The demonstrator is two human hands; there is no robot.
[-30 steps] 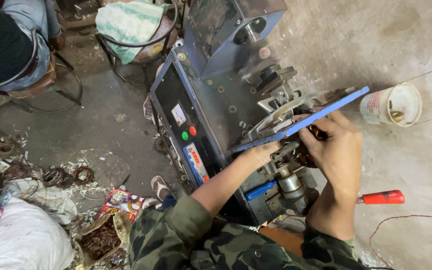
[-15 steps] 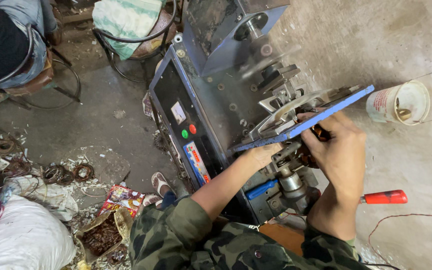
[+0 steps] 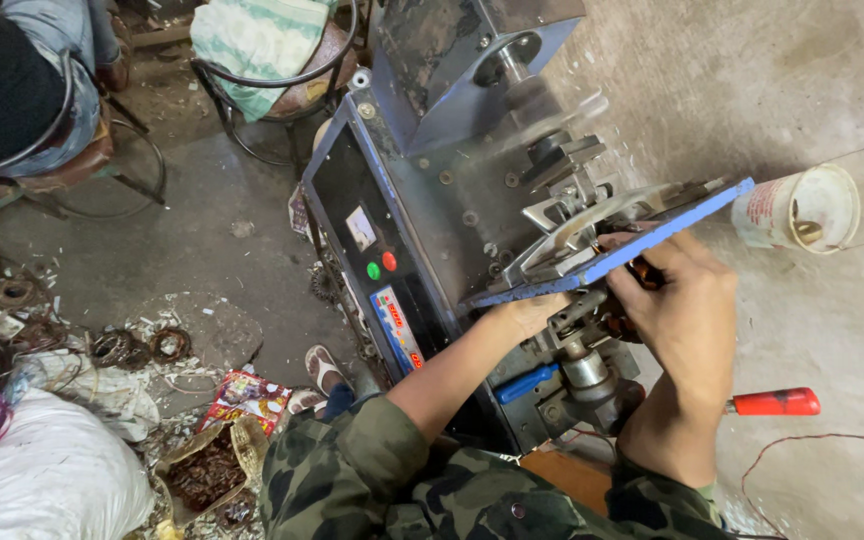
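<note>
Grey machine (image 3: 432, 190): blue board (image 3: 642, 245) hides left hand (image 3: 532, 312) fingers.

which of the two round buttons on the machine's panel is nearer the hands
The red button. It sits to the right of the green button, on the side closer to the left hand.

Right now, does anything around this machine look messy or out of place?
Yes. Scraps and coils of wire litter the floor left of the machine, beside a torn snack wrapper. A red-handled tool lies loose near the right hand.
</note>
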